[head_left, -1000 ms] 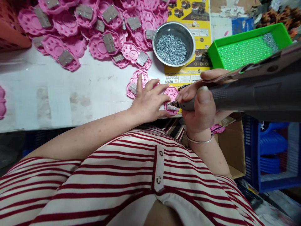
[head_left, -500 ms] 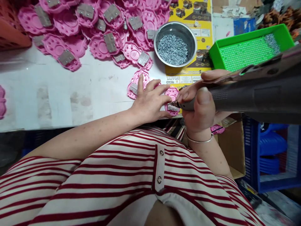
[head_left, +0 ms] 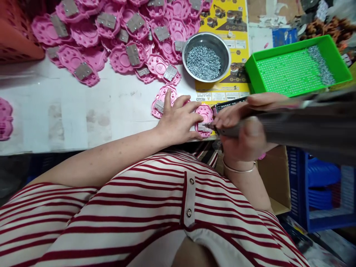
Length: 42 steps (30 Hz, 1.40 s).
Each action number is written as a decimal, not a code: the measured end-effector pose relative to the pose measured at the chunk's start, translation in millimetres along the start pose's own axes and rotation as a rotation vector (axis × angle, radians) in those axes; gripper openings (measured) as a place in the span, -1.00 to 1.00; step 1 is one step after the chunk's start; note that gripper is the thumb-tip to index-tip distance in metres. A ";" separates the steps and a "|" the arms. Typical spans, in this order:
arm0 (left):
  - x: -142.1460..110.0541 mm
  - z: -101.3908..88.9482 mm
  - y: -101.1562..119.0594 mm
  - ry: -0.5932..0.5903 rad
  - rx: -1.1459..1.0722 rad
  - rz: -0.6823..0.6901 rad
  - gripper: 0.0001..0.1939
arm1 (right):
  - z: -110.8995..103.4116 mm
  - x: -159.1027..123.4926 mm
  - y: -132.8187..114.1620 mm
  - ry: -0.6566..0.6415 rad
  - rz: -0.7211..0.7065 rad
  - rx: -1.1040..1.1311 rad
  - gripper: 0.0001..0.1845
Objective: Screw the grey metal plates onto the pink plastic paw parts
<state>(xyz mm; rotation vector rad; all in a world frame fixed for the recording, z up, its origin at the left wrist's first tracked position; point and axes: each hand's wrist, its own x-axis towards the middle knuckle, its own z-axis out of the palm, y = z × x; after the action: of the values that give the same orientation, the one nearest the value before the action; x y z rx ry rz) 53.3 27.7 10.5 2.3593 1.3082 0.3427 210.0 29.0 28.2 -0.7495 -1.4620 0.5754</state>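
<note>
My left hand [head_left: 178, 120] lies on the white table with fingers spread, its fingertips pressing a small pink plastic part [head_left: 204, 119] at the table's near edge. A second pink part [head_left: 163, 98] with a grey metal plate lies under my index finger. My right hand [head_left: 244, 129] is wrapped round a dark electric screwdriver [head_left: 300, 124], blurred by motion, whose tip touches the grey plate on the small pink part.
A heap of pink parts with grey plates [head_left: 125, 33] covers the table's far left. A steel bowl of screws [head_left: 205, 55] stands on yellow printed card. A green tray [head_left: 294, 66] holds screws at right. A blue crate [head_left: 325, 185] and a cardboard box [head_left: 278, 181] sit below the table.
The view has tipped downward slightly. The screwdriver's body has dropped lower and now blurs, uncovering the green tray. My left hand has stayed on the pink part.
</note>
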 end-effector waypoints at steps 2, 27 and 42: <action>-0.9 -3.0 -4.3 0.004 -0.001 0.004 -0.58 | -4.0 8.1 -14.1 0.077 -0.092 0.085 -0.75; -19.1 -21.0 -24.5 0.053 0.025 -0.053 -0.75 | -30.2 -0.4 -31.1 0.324 -0.010 0.237 -0.83; -16.2 -19.5 -21.4 0.049 -0.012 -0.140 -0.77 | -37.9 -8.4 -30.2 0.313 0.016 0.139 -0.71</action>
<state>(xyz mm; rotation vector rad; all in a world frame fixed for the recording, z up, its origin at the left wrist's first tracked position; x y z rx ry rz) 20.9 28.7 17.4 2.2478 1.4804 0.3659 244.4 -0.9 46.9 -0.7071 -1.1172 0.5388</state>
